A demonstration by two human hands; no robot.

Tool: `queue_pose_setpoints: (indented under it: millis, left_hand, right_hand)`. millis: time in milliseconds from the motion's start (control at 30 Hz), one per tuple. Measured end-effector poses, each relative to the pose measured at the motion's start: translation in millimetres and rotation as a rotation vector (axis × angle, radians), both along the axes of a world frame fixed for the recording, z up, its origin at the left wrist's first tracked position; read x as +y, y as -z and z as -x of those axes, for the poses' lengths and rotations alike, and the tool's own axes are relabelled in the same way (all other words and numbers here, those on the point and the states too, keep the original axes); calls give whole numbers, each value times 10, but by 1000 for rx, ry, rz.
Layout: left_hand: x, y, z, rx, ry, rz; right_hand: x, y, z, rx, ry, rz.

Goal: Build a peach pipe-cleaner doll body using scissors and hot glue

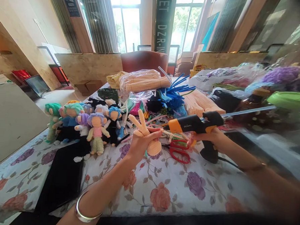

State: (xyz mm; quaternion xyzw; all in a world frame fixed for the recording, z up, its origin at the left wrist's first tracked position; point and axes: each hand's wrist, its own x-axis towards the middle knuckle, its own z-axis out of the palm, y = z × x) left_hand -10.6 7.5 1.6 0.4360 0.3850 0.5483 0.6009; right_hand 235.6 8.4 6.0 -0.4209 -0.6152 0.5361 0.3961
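Left hand [141,144] is holding a peach, fuzzy pipe-cleaner figure [154,148] above the flower-patterned surface [176,191]; right hand [211,136] is gripping a black-and-orange plastic glue gun [188,123], its dark nozzle [165,126] pointing towards the left hand. Sound work is presumably requiring steady support and safe nozzle clearance.

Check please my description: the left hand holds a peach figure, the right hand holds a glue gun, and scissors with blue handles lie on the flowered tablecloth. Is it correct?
The scissors have red handles, not blue, as the head view shows. The rest is right: the left hand holds the figure and the right hand the glue gun.
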Motion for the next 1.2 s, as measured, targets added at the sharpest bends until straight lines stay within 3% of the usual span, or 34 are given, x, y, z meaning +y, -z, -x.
queue_pose_setpoints:
  millis: [433,667,1200]
  left_hand:
    - [21,22,4,-32,-3,-26]
    - [17,33,2,4,13,-18]
    - [-9,1,-2,-40,-5,-6]
  right_hand:
    - [-1,-6,-10,-34,-57,-12]
    - [-16,-2,-14,-8,14,9]
    - [-18,-31,9,-60,-10,-5]
